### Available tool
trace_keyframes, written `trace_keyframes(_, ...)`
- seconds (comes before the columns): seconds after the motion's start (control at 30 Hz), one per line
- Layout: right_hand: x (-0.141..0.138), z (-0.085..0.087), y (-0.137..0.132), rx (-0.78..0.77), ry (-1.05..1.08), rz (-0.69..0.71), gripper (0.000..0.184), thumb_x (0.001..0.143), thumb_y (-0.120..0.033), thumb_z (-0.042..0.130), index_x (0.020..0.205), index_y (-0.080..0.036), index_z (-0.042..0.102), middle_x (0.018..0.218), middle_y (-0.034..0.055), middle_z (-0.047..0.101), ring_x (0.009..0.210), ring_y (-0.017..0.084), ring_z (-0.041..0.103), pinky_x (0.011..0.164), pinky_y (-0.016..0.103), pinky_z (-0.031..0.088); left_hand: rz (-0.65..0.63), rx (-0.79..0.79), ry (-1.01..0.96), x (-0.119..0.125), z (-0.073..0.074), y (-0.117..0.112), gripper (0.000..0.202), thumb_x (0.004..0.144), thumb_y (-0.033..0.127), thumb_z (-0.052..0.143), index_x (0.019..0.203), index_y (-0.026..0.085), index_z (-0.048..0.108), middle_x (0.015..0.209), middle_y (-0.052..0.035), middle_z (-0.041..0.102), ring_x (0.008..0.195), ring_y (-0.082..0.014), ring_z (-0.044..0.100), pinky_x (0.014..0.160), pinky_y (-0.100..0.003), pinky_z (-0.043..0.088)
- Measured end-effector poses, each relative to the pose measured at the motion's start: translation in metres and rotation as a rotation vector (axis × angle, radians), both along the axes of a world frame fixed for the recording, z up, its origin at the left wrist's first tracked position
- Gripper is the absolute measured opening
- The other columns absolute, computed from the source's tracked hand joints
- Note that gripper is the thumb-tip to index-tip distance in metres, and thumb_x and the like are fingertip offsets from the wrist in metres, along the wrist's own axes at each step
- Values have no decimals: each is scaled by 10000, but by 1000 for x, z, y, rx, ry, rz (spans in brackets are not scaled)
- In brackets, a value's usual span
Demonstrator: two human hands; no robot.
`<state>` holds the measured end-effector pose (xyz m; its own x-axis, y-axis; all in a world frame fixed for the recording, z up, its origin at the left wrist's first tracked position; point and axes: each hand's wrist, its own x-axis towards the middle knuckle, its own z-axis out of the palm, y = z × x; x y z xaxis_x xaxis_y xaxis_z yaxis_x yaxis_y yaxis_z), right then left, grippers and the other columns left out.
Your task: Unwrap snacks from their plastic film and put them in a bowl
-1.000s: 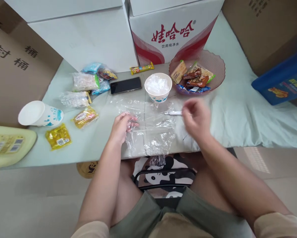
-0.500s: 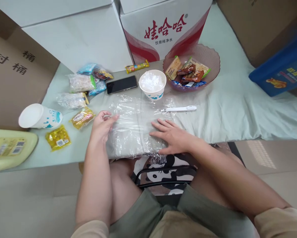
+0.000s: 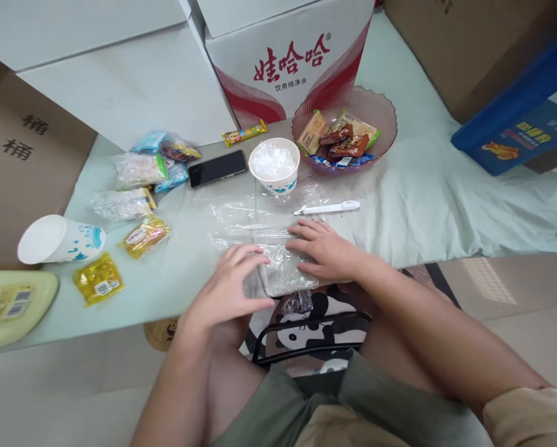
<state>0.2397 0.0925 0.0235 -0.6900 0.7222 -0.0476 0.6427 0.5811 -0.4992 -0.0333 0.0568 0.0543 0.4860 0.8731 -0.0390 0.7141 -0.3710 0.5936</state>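
A clear, crinkled plastic sheet [image 3: 282, 267] lies at the table's front edge, and part of it hangs over. My right hand [image 3: 325, 251] rests flat on its right side with the fingers spread. At the sheet's left side my left hand [image 3: 231, 279] is open, its fingers curved and thumb held apart; whether it touches the film is hard to tell. Just beyond the sheet lies a white utility knife [image 3: 329, 208]. Behind that stands a paper cup [image 3: 280, 185] filled with crumpled clear plastic [image 3: 272, 160].
A pink glass bowl [image 3: 385, 124] holds packaged snacks. A phone [image 3: 217, 167], a yellow snack stick [image 3: 244, 133] and several wrapped snacks [image 3: 138, 171] lie left of the cup. Another paper cup [image 3: 61, 239] lies tipped near a pale green jug [image 3: 17, 304]. Boxes [image 3: 287, 68] stand behind.
My left hand has moved right and toward me, and its fingers have opened. The sheet's left part has been folded over to the right. My right hand stays on the film.
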Motion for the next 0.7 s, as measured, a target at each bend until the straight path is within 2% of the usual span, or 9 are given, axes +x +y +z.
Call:
trace_keyframes(0.03, 1, -1, 1, 24, 0, -12, 462, 916, -313, 648, 1362, -196, 665, 1569, 139, 496, 1516, 373, 365, 1230, 636, 299, -58, -78, 97, 3, 0, -2, 541, 657, 379, 874, 1166, 298, 709, 1397, -77, 603, 1361, -362, 486, 1166, -542, 410)
trace_keyframes(0.1, 1, -1, 3, 81, -7, -39, 399, 928, -287, 621, 1309, -194, 694, 1549, 132, 517, 1510, 363, 374, 1233, 625, 300, -85, -131, 174, 4, -3, -3, 543, 729, 344, 833, 1253, 318, 693, 1518, -74, 537, 1470, -370, 392, 1222, -572, 356)
trace_keyframes(0.2, 0, 4, 1, 167, 37, -43, 355, 963, -333, 589, 1267, -196, 711, 1578, 127, 486, 1523, 351, 357, 1237, 608, 300, -61, -131, 99, -4, -9, 2, 322, 879, 326, 669, 1195, 308, 723, 1482, -74, 588, 1430, -330, 475, 1204, -543, 395)
trace_keyframes(0.33, -8, 8, -7, 184, 177, 123, 657, 886, -603, 668, 1410, -208, 623, 1591, 127, 480, 1527, 354, 349, 1259, 604, 261, 187, -63, -38, -13, -12, 9, 233, 926, 327, 538, 986, 269, 755, 1312, -82, 699, 1231, -297, 643, 1098, -469, 489)
trace_keyframes(0.4, -14, 7, -10, 157, 156, 178, 719, 847, -550, 734, 1454, -195, 583, 1589, 125, 487, 1534, 362, 338, 1260, 601, 260, 317, -39, -127, -13, -12, 12, 212, 914, 333, 544, 909, 253, 740, 1225, -81, 734, 1156, -282, 677, 1058, -440, 507)
trace_keyframes(0.47, -19, 3, -9, 148, 106, 159, 563, 871, -348, 721, 1400, -186, 620, 1575, 119, 507, 1532, 352, 352, 1253, 585, 288, 403, -40, -236, -11, -11, 13, 195, 906, 341, 559, 863, 242, 721, 1168, -79, 752, 1128, -269, 688, 1051, -422, 506)
trace_keyframes(0.53, -21, 0, -7, 163, 125, 103, 326, 904, -212, 625, 1220, -191, 707, 1513, 110, 576, 1490, 325, 429, 1233, 573, 328, 448, -60, -333, -10, -9, 13, 183, 898, 351, 578, 842, 236, 709, 1152, -78, 757, 1132, -263, 688, 1054, -410, 505)
trace_keyframes(0.6, -20, -1, -4, 181, 258, 49, 196, 938, -206, 545, 1019, -200, 724, 1375, 104, 677, 1390, 299, 544, 1189, 557, 391, 470, -78, -391, -9, -8, 13, 168, 886, 364, 605, 873, 233, 710, 1169, -78, 755, 1152, -261, 683, 1064, -407, 505)
trace_keyframes(0.7, -14, 5, -2, 153, 497, -80, 181, 956, -226, 494, 911, -204, 668, 1090, 93, 759, 1114, 244, 692, 1008, 462, 541, 447, -35, -352, -9, -7, 12, 272, 813, 373, 718, 1047, 234, 721, 1262, -84, 730, 1251, -275, 642, 1140, -421, 457)
